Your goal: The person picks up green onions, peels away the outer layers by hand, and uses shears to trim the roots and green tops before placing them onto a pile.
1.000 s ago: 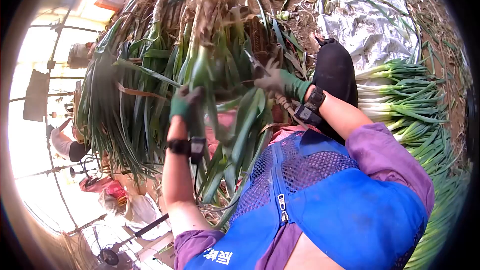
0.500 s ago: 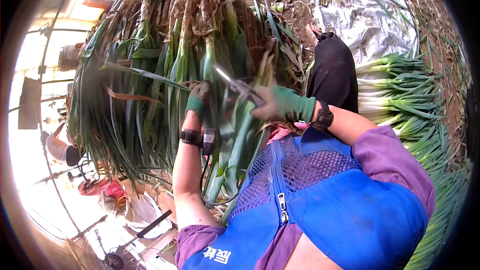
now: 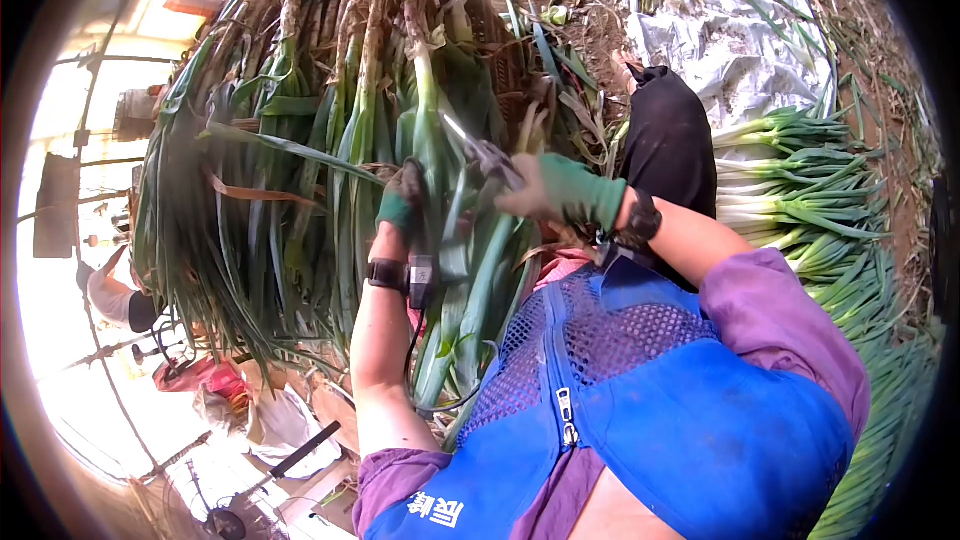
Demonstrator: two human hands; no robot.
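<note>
My left hand (image 3: 402, 198), in a green and grey glove, has its fingers closed on a thick leek (image 3: 426, 105) whose roots point away from me. My right hand (image 3: 565, 192), gloved alike, is wrapped round a metal tool (image 3: 484, 155) with a thin bright tip. That tip lies close beside the leek's stalk, and I cannot tell whether they touch. Motion blurs the tool and my right fingers. A large heap of untrimmed leeks (image 3: 250, 230) spreads beside and beyond my left hand, its roots at the far side.
Cleaned leeks (image 3: 770, 205) lie in a long row at the right. A white sheet (image 3: 740, 50) covers ground beyond them. My dark-clad knee (image 3: 668, 135) is beside my right hand. A cable (image 3: 415, 340) runs from my left wrist. Bags (image 3: 285, 425) are at the lower left.
The leek by my left hand has shifted slightly, its white stalk showing more plainly. The tool and my right hand have moved slightly, the tip now a little nearer to me.
</note>
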